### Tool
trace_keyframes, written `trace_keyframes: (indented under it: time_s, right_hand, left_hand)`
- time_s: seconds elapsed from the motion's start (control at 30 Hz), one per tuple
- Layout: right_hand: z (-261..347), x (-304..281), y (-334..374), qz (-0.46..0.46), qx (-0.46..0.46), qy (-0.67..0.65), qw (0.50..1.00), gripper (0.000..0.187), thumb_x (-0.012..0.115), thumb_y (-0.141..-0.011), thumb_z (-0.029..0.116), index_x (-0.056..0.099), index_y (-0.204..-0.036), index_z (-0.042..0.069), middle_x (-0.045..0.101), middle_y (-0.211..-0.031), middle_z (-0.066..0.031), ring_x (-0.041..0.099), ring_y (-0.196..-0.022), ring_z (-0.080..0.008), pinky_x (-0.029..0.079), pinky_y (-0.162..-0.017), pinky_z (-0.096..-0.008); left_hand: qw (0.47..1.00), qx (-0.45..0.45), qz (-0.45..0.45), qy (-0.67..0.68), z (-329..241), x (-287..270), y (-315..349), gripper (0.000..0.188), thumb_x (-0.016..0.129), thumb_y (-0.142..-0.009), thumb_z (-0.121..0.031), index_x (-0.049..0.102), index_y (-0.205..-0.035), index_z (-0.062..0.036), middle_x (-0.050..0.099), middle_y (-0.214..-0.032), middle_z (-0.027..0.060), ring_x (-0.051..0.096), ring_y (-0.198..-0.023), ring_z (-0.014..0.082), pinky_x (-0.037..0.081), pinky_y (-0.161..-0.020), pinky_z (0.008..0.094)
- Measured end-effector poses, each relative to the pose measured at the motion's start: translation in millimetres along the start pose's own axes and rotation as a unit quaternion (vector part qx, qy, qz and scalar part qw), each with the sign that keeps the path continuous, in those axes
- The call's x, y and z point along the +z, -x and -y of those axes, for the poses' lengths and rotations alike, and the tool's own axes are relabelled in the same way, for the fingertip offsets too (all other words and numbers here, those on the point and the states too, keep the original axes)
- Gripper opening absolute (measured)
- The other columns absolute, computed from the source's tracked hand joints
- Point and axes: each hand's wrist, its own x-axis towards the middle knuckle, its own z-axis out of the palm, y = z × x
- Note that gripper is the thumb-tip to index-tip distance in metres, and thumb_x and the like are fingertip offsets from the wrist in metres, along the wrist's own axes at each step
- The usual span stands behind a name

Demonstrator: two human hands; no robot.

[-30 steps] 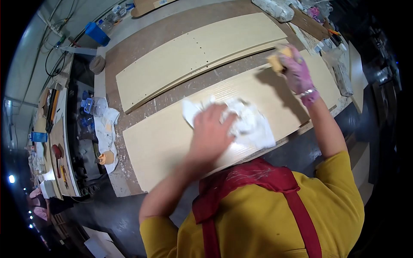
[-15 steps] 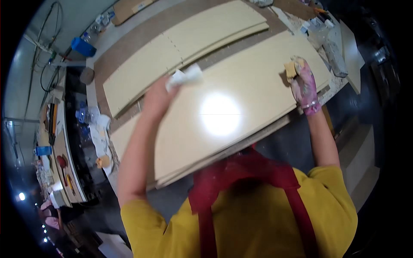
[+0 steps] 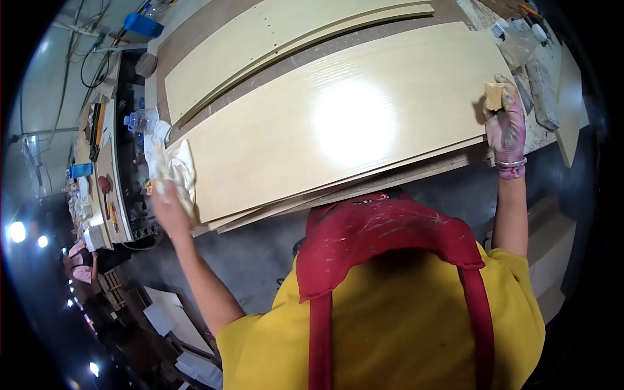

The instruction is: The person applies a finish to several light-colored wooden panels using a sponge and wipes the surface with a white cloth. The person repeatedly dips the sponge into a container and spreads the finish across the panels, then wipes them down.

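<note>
A long pale cream board (image 3: 260,140) with a glossy reflection lies in front of me, on top of other boards. At its left end, my bare left hand (image 3: 171,211) is closed on a white cloth (image 3: 184,162); motion blurs the fingers and part of the cloth. In a paint-stained pink and white glove, my right hand (image 3: 507,127) is at the board's right end. It grips a small tan sponge block (image 3: 494,97).
Another cream board (image 3: 227,49) with a row of small holes lies farther back on the worktable (image 3: 458,13). Plastic bottles (image 3: 519,40) and a grey block (image 3: 543,94) stand at the right. A blue container (image 3: 143,25) is at the far left. One person (image 3: 82,260) is in the left background.
My left hand has swept with the white cloth from the board's far edge to its left end. My right hand still holds the sponge block at the right end. The view has shifted.
</note>
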Motion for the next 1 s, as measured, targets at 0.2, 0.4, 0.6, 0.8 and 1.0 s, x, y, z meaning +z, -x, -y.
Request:
trace_keyframes:
  time_s: [0.2,0.4,0.6,0.8,1.0]
  right_hand:
    - [0,-6,1,0.068,0.047,-0.008,0.997,0.040,0.054,-0.095,0.023,0.048,-0.131,0.006,0.057,-0.116,-0.0061,0.057,-0.101,-0.0152,0.048,-0.082,-0.0279]
    - [6,-5,-6,0.121,0.066,0.042,0.990,0.041,0.047,-0.099,0.023,0.044,-0.136,0.004,0.058,-0.117,-0.0060,0.056,-0.104,-0.0117,0.047,-0.081,-0.0217]
    - [11,-3,-1,0.099,0.081,0.027,0.991,0.037,0.047,-0.098,0.021,0.048,-0.131,0.004,0.056,-0.110,-0.0046,0.054,-0.094,-0.0099,0.046,-0.074,-0.0220]
    - [9,0,-5,0.132,0.100,-0.007,0.986,0.035,0.055,-0.096,0.022,0.050,-0.126,0.005,0.056,-0.107,-0.0046,0.056,-0.096,-0.0121,0.048,-0.074,-0.0251]
    - [15,6,1,0.109,0.094,-0.020,0.989,0.034,0.056,-0.096,0.021,0.050,-0.126,0.005,0.056,-0.105,-0.0045,0.057,-0.096,-0.0136,0.049,-0.076,-0.0273]
  left_hand:
    - [0.980,0.162,0.104,-0.048,-132,69,103,0.053,0.069,-0.079,-0.013,0.049,-0.125,0.0025,0.053,-0.123,0.0233,0.049,-0.115,0.0400,0.036,-0.102,0.0460]
    - [0.941,0.281,0.187,0.033,-238,98,137,0.042,0.071,-0.068,-0.011,0.060,-0.108,-0.0060,0.056,-0.118,0.0165,0.051,-0.114,0.0361,0.040,-0.097,0.0464]
    - [0.953,0.099,0.142,-0.250,-127,29,103,0.036,0.068,-0.073,-0.011,0.057,-0.106,-0.0016,0.055,-0.111,0.0196,0.054,-0.097,0.0391,0.046,-0.083,0.0473]
    - [0.898,0.253,0.253,-0.256,-208,40,102,0.025,0.072,-0.073,-0.025,0.061,-0.087,-0.0074,0.062,-0.085,0.0115,0.061,-0.079,0.0319,0.052,-0.068,0.0430]
    - [0.870,0.178,0.286,-0.360,-184,22,89,0.023,0.069,-0.076,-0.027,0.061,-0.084,-0.0074,0.064,-0.084,0.0111,0.063,-0.079,0.0302,0.053,-0.067,0.0423]
